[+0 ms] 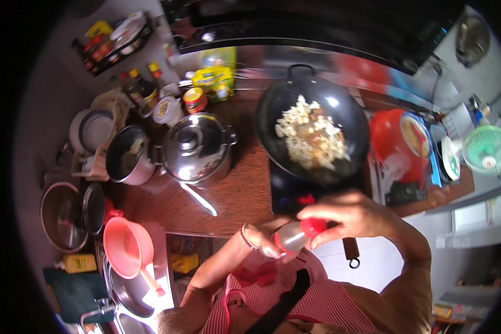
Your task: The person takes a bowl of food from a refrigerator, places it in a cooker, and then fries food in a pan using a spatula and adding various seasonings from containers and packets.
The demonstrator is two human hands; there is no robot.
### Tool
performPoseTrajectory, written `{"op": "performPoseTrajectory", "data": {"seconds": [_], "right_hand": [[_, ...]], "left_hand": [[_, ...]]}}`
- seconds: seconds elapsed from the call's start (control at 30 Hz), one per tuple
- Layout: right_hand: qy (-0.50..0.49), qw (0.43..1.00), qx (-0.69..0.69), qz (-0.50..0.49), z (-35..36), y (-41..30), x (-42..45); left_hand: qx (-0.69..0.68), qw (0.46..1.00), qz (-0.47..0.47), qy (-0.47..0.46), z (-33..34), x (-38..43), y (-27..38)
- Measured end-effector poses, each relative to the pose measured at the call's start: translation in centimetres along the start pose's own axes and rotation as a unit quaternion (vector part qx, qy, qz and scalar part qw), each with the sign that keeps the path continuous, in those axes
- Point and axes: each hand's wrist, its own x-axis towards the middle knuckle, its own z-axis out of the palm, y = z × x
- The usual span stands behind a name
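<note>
My left hand (271,238), with a beaded bracelet at its wrist, grips a clear shaker bottle (293,237) in front of my striped apron. The fingers of my right hand (342,215) close on its red cap (313,227); whether the cap is loose I cannot tell. Beyond my hands a black wok (352,129) sits on an induction cooktop (284,196) with a lit red display. Pale chopped food (313,133), browned in places, lies in the wok. The wok's handle (351,249) points towards me, partly hidden by my right arm.
Left of the wok stand a lidded steel pot (196,150), an open pot (129,156) and a jar (195,100). A knife (198,199) or similar metal utensil lies by the lidded pot. A pink dipper (127,248) is over the sink (129,292). At right are a red container (390,142) and a green fan (487,150).
</note>
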Motion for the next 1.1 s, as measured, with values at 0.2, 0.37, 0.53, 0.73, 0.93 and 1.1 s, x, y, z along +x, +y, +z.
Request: {"op": "performPoseTrajectory", "data": {"seconds": [0.2, 0.37, 0.53, 0.73, 0.93, 1.1], "right_hand": [[-0.013, 0.992, -0.112, 0.055, -0.9, -0.2, 6.9], [-0.212, 0.974, -0.070, -0.025, 0.0, -0.2, 13.2], [-0.275, 0.947, -0.117, 0.114, 0.8, -2.3, 20.3], [-0.194, 0.980, -0.005, -0.048, 4.0, 1.3, 27.0], [0.001, 0.977, -0.208, -0.047, 2.7, 6.3, 36.7], [0.052, 0.928, -0.364, 0.054, 4.7, 16.2, 45.1]], "left_hand": [[0.088, 0.975, 0.034, 0.199, 0.8, -4.2, 5.9], [0.095, 0.962, 0.153, 0.206, -0.9, -8.7, 5.8], [0.209, 0.922, 0.154, 0.286, -1.8, -13.6, 8.3], [0.166, 0.881, 0.207, 0.391, -3.0, -18.3, 11.1], [0.279, 0.464, 0.516, 0.664, -4.9, -22.1, 13.1], [0.160, 0.432, 0.562, 0.687, -5.4, -22.8, 12.3]]}}
